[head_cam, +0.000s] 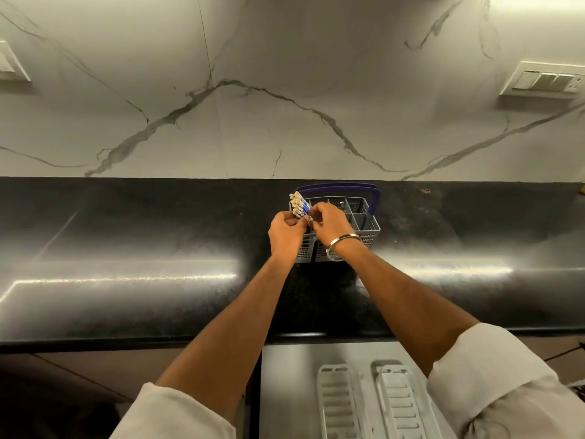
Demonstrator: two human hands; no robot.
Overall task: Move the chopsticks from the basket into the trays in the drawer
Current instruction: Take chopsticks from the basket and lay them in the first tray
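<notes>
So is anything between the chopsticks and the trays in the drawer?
Nothing visible. The chopsticks stand in the left end of the basket, with both hands, left and right, already on them. The path back over the counter to the trays shows only the person's own forearms.

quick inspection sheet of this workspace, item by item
surface: black countertop, glossy, with light glare
job's things: grey basket with blue handle on the counter; chopsticks bundled upright in its left end; two white trays in the open drawer below, no chopsticks seen in them
clutter: small speck at the far right of the counter, too small to tell
grippers: left hand and right hand both pinch at the chopsticks
cables: nothing seen
surroundings: marble wall; switch plate
</notes>
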